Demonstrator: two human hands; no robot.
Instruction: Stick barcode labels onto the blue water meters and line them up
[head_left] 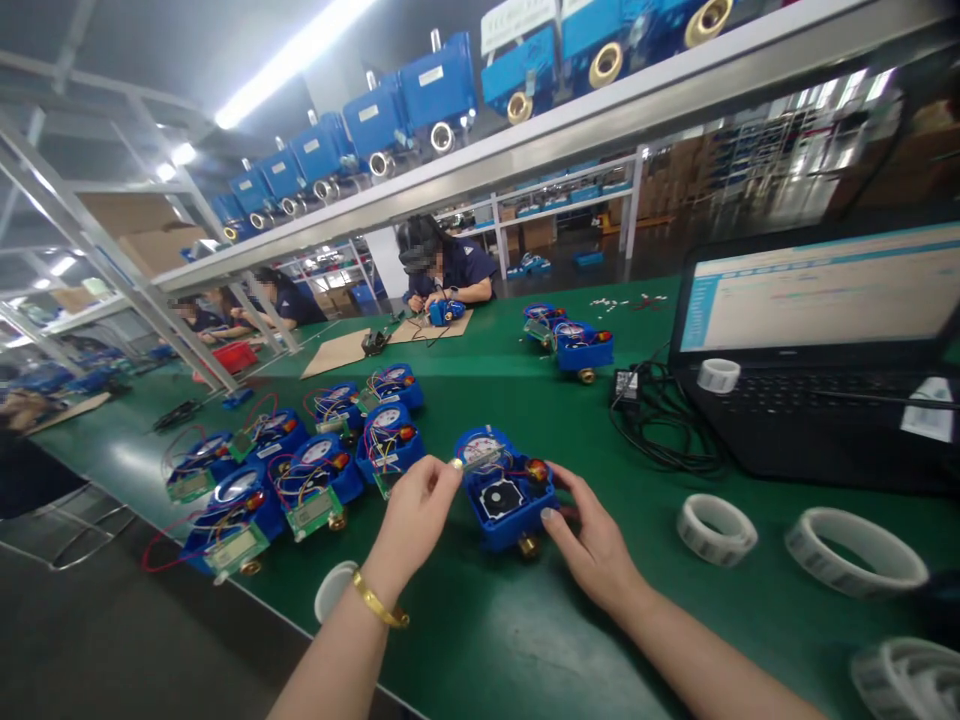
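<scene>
An opened blue water meter (504,528) sits on the green table in front of me, with its round dial, loose wires, a black round part and a brass fitting showing. My left hand (417,512), a gold bangle on its wrist, is closed in a pinch on a small circuit board (482,460) tilted nearly edge-on above the dial. Around the meter's right side my right hand (592,545) is closed, thumb on the near corner and fingers behind. To the left stand several similar blue meters (315,470) with wires and green display boards hanging out.
On the right are a laptop (810,400), a black cable coil (660,430) and label rolls (716,530). Two meters (583,345) stand farther back. Overhead, a shelf (465,165) carries several blue meters. A co-worker (450,265) works across the table.
</scene>
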